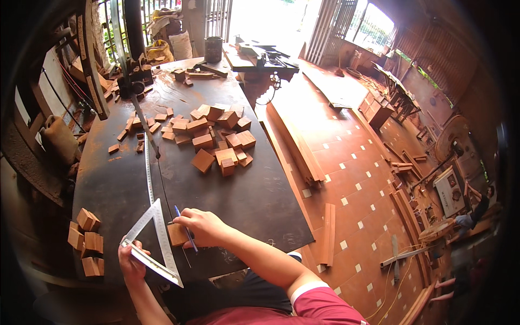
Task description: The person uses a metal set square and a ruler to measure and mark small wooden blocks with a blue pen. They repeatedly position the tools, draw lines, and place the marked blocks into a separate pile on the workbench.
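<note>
My left hand grips a silver triangle square by its thick edge, tilted above the near edge of the dark table. Closed around a blue pen, my right hand is just right of the square. A small wooden block lies by its fingertips; whether they touch the block I cannot tell. A long white ruled strip runs along the tabletop, away from the square's tip. Beyond my hands is a loose heap of reddish wooden blocks.
Stacked blocks stand at the table's left edge. A thin upright saw blade meets the tabletop near small offcuts. A dark can is at the far end. Long boards lie on the tiled floor, and a person is at the far right.
</note>
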Tool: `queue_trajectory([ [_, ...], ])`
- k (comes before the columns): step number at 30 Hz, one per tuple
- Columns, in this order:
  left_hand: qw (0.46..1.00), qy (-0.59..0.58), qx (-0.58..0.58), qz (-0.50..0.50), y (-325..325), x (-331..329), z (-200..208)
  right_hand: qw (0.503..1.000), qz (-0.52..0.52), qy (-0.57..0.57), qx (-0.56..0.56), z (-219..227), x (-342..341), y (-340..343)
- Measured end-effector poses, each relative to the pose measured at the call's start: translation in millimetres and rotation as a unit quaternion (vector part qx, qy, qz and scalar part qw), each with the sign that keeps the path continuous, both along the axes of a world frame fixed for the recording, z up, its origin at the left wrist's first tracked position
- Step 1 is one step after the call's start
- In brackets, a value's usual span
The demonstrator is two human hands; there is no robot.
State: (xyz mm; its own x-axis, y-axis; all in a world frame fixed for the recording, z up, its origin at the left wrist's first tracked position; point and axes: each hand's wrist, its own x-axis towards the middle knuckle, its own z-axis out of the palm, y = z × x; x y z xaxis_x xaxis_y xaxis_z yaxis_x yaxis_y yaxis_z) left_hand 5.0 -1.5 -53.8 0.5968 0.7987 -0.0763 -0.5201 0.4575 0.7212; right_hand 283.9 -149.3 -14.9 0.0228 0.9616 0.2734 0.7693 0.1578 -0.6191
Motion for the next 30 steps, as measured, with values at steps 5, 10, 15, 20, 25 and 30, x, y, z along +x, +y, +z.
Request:
queue_trajectory([
  [5,0.998,-0.002,-0.062,-0.003,1,-14,-1,1.000,0.000,0.003,0.001,3,-3,1],
  [10,0.997,0.054,0.032,-0.035,-10,0,12,1.000,0.001,-0.004,0.029,2,-1,8],
  [15,0.982,0.145,0.057,-0.105,-7,0,23,1.000,-0.017,-0.003,0.021,9,-7,4],
  [20,0.986,0.120,0.076,-0.085,-10,-5,26,1.000,-0.018,-0.006,0.017,10,-10,7],
  [25,0.993,0.096,0.048,-0.051,-11,-4,23,1.000,-0.009,-0.008,0.016,10,-6,7],
  [30,0.993,0.097,0.022,-0.057,-10,-4,21,1.000,0.011,0.005,0.019,9,-4,6],
])
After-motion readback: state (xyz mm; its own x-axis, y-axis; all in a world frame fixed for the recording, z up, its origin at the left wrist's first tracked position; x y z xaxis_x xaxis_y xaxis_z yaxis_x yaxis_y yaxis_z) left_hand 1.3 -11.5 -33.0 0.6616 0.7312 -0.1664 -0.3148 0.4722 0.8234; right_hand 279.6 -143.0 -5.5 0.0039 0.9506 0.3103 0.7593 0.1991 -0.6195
